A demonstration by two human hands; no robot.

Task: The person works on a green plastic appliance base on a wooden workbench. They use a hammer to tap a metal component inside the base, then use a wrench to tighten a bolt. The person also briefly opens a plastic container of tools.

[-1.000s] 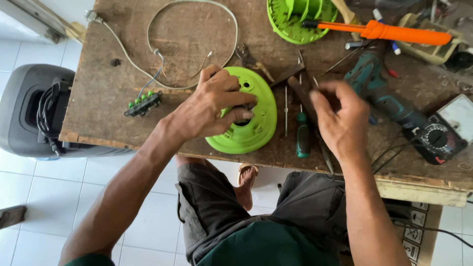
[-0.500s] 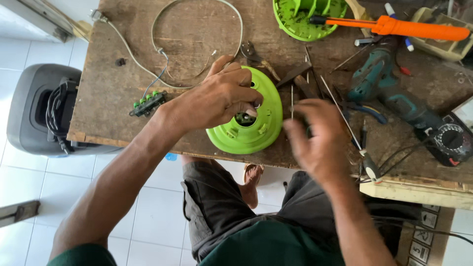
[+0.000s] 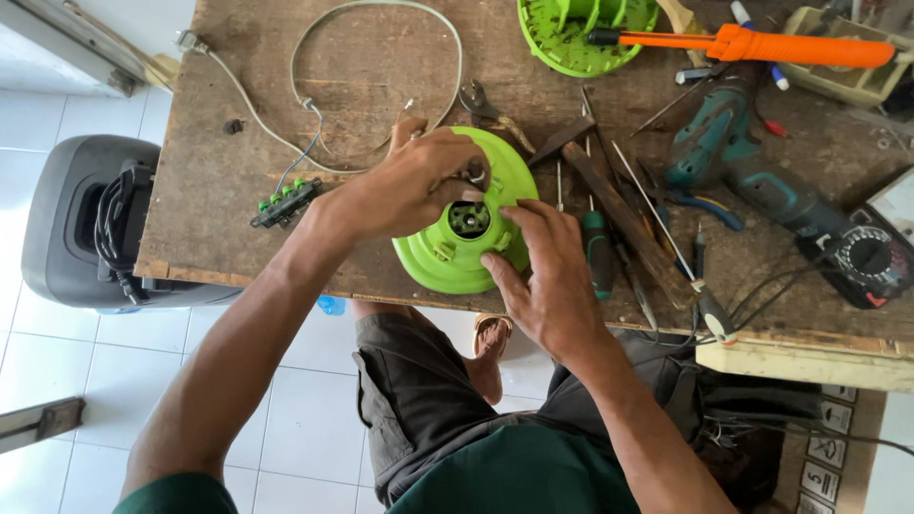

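Note:
A round bright green plastic housing (image 3: 433, 262) lies at the near edge of the wooden workbench (image 3: 238, 205), with a dark hub (image 3: 468, 220) in its middle. My left hand (image 3: 419, 181) rests on top of the housing, fingers curled over its far rim, and a small dark part shows at the fingertips. Coming in from the right, my right hand (image 3: 543, 276) has its fingers spread and its fingertips touching the housing beside the hub. It holds nothing.
Screwdrivers (image 3: 597, 252) and thin rods lie right of the housing. A teal drill (image 3: 728, 157), a multimeter (image 3: 862, 262), an orange-handled tool (image 3: 762, 45) and another green part (image 3: 571, 33) are further right and back. A grey cable (image 3: 314, 105) with a small button switch block (image 3: 283, 202) lies left. A black speaker (image 3: 86, 228) stands on the floor.
My right hand has moved left from the tools onto the green housing, with nothing in it. My left hand has stayed on the housing. The view has shifted slightly.

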